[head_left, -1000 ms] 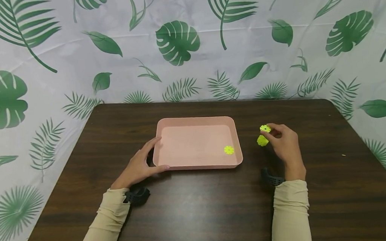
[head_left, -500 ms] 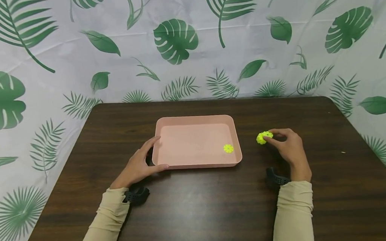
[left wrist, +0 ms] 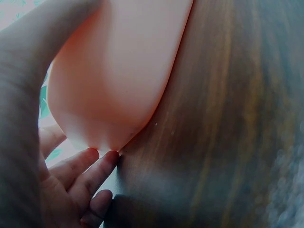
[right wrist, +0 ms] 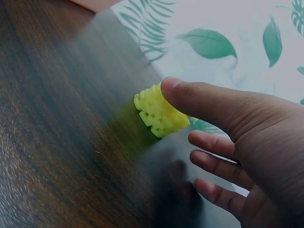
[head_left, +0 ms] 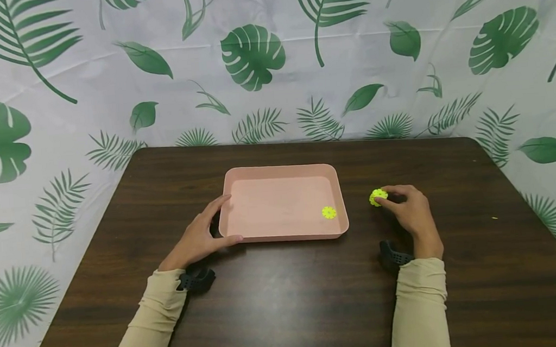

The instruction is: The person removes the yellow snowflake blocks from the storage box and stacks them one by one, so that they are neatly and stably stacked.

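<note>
A pink rectangular tray (head_left: 270,201) sits near the middle of the table. My left hand (head_left: 196,238) grips its left end, with the thumb on the near side and the fingers at the left wall. Inside the tray, near its right front corner, lies one yellow flower-shaped disc (head_left: 329,213). Right of the tray, my right hand (head_left: 414,212) pinches at a short stack of similar yellow discs (right wrist: 159,114). The right wrist view shows the notched edges of several layers, the thumb (right wrist: 199,97) on the stack and the other fingers spread below. The index finger is mostly hidden there.
The dark wooden table (head_left: 279,315) ends at the back against a leaf-print cloth (head_left: 269,60). A tiny pale speck (head_left: 494,218) lies on the wood to the right. Black bands (head_left: 197,282) are on both wrists.
The right hand has lowered its pinched disc from above onto the yellow stack, shifting slightly right and then back left. The left hand and the tray keep their place.
</note>
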A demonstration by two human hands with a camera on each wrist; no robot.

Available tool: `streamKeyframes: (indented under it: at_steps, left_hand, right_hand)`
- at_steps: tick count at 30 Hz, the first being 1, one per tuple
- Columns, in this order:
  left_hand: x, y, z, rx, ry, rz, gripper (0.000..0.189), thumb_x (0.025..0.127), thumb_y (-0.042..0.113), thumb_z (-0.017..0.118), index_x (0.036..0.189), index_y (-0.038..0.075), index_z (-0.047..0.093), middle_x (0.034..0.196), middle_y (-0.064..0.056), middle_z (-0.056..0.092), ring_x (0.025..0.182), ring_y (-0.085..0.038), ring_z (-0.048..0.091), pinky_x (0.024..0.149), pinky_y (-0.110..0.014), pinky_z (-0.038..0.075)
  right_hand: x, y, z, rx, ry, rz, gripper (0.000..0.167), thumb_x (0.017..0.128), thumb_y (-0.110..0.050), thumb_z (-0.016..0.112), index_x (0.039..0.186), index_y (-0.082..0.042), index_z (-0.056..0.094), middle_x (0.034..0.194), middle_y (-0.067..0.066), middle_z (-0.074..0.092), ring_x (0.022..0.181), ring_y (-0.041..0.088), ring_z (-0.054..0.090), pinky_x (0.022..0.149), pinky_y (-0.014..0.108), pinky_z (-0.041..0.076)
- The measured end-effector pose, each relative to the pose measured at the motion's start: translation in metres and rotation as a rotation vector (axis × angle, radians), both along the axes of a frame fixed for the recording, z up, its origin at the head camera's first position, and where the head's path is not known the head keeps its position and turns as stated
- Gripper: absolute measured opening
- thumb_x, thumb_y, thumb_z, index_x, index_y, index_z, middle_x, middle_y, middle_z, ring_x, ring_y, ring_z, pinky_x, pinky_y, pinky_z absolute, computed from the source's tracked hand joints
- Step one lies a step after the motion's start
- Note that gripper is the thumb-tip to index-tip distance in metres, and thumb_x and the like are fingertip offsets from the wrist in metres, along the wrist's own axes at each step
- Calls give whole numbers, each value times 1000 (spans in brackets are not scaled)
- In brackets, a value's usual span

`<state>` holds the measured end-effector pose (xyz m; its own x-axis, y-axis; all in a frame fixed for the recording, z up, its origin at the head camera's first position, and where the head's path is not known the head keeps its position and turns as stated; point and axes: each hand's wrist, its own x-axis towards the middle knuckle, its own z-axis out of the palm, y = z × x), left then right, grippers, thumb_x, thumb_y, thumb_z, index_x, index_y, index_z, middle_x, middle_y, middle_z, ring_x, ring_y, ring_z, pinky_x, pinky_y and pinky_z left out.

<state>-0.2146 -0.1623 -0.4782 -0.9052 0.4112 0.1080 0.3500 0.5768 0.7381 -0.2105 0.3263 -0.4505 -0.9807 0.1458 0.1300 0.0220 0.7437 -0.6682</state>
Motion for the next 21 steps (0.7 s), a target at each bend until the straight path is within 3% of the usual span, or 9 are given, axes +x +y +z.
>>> streamKeyframes:
  at_steps: [14, 17, 21]
  left_hand:
    - [-2, 0, -2, 24, -4, -13, 99, 85, 46, 83, 164, 22, 29, 169, -6, 27, 152, -35, 30, 114, -68, 30]
    - [-2, 0, -2, 15, -2, -10, 99, 84, 46, 83, 164, 22, 29, 169, -7, 28, 152, -36, 30, 113, -69, 30]
    - [-2, -1, -3, 12, -1, -4, 99, 84, 46, 83, 164, 23, 29, 169, -6, 28, 152, -35, 31, 113, -68, 30]
  right_hand:
    - [1, -6, 9, 5, -20, 18, 50, 98, -28, 75, 135, 5, 65, 137, 30, 55, 121, 47, 52, 102, 66, 41]
    - [-1, -18, 21, 10, 1, 70, 46, 98, -26, 74, 131, 5, 67, 126, 28, 61, 112, 43, 57, 94, 61, 47]
    - [-7, -43, 40, 41, -11, 208, 37, 98, -20, 74, 125, 5, 70, 101, 19, 67, 93, 33, 61, 80, 46, 51]
